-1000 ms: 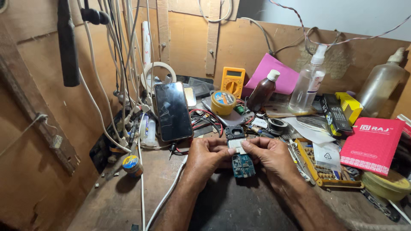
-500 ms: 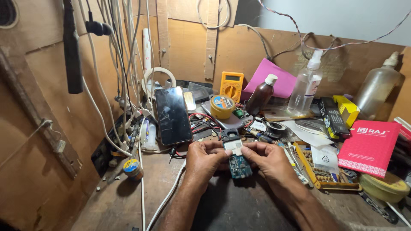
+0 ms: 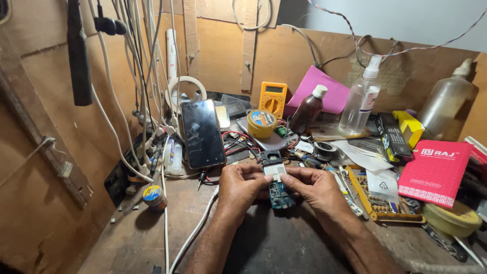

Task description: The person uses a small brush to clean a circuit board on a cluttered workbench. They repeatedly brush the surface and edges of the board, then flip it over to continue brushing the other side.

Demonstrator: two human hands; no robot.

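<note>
Both my hands hold a small blue circuit board (image 3: 279,194) with a white-and-metal part at its top, just above the wooden workbench (image 3: 147,238). My left hand (image 3: 241,185) grips its left edge with fingertips on the top corner. My right hand (image 3: 313,186) pinches its right side, thumb and forefinger near the white part. A black smartphone (image 3: 202,133) leans upright to the left behind my hands, and a white cable (image 3: 195,233) runs past my left forearm.
Behind stand a yellow multimeter (image 3: 272,99), a yellow tape roll (image 3: 261,123), a brown bottle (image 3: 309,110), a clear spray bottle (image 3: 360,99) and a large plastic bottle (image 3: 447,105). A red box (image 3: 435,171) and a parts tray (image 3: 378,203) lie right. Cables (image 3: 137,76) hang left, a small tin (image 3: 153,196) below.
The view has shifted slightly and my hands with the board sit a little higher and closer together; my fingers have adjusted on the board's top end.
</note>
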